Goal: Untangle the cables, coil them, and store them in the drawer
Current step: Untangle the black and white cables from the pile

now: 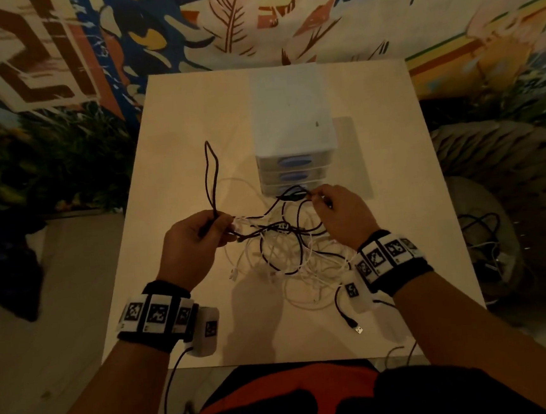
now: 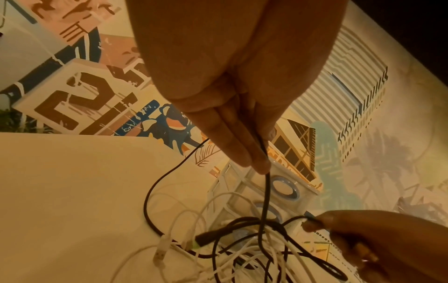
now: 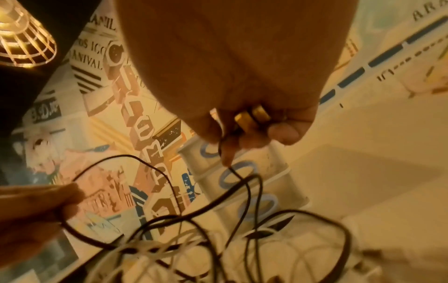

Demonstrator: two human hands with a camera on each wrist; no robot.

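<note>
Risking a tightened knot: black cable [image 1: 286, 227] crossing white cables [image 1: 303, 263] on tabletop [image 1: 176, 132]; pulling apart would be cinching crossings or dragging the heap. Running mainly left-right between hands, loop pointing toward far edge. Left hand [image 1: 190, 238] fingers clamping the doubled strand; right hand [image 1: 340, 215] fingers pinching another, before closed drawer unit [image 1: 293, 129].
</note>
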